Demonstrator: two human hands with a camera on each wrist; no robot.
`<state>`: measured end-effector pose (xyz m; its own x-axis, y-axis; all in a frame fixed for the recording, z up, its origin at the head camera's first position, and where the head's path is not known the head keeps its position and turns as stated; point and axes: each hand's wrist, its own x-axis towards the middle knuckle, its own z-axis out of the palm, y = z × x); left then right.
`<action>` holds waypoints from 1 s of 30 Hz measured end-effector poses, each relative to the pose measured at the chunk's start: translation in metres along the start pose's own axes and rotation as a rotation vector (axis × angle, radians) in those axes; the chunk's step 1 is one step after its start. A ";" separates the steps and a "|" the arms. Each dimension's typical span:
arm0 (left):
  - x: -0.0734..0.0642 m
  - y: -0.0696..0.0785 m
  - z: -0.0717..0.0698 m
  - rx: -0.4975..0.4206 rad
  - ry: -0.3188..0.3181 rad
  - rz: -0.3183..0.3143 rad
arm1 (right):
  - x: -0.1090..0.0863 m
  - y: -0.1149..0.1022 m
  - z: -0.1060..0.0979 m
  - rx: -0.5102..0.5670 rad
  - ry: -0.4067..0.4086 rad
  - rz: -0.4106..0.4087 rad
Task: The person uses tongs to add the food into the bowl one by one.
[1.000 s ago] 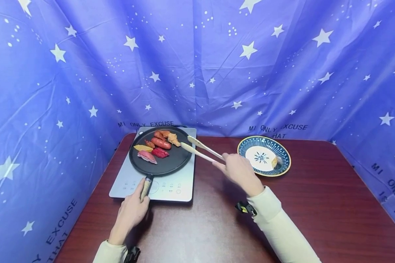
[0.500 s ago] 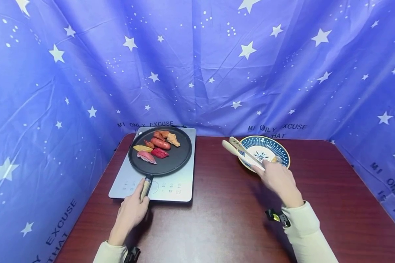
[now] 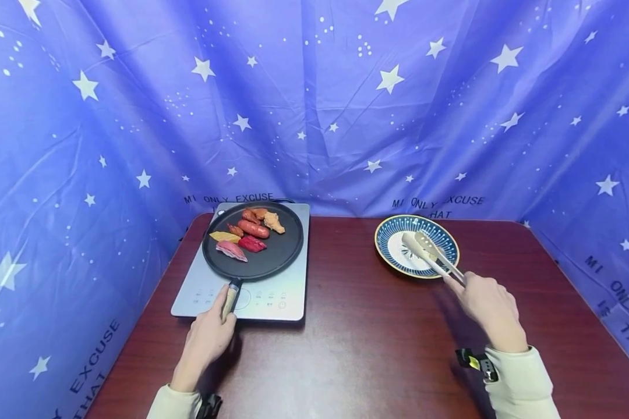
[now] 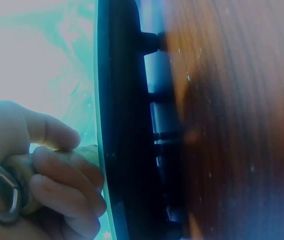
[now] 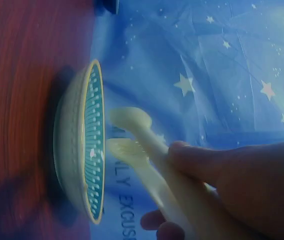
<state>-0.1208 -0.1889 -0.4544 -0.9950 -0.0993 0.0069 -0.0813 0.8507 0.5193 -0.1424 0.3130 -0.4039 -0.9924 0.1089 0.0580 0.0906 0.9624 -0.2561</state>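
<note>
In the head view my left hand grips the handle of a flat black frying pan; the left wrist view shows its fingers curled round this handle. Pieces of food lie in the pan, among them a sausage, a breaded drumstick, a red slice, a yellow piece and a pink slice. My right hand holds tongs, their tips slightly apart above a blue-patterned dish. Behind the tongs, a small food piece in the dish is mostly hidden.
Under the pan stands a silver induction cooker on the left of the dark red wooden table. Bare tabletop separates cooker and dish. A blue star-patterned curtain closes off the back and both sides.
My right hand has carried the tongs rightward from beside the pan to over the dish. The left hand stays on the pan handle, and the food in the pan has not moved.
</note>
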 end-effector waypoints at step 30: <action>0.000 0.000 -0.002 -0.006 -0.001 0.008 | 0.001 0.018 0.000 -0.027 -0.037 0.047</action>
<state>-0.1207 -0.1894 -0.4529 -0.9957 -0.0922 0.0099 -0.0733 0.8482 0.5246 -0.1415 0.3308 -0.4083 -0.9893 0.1453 0.0106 0.1389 0.9629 -0.2315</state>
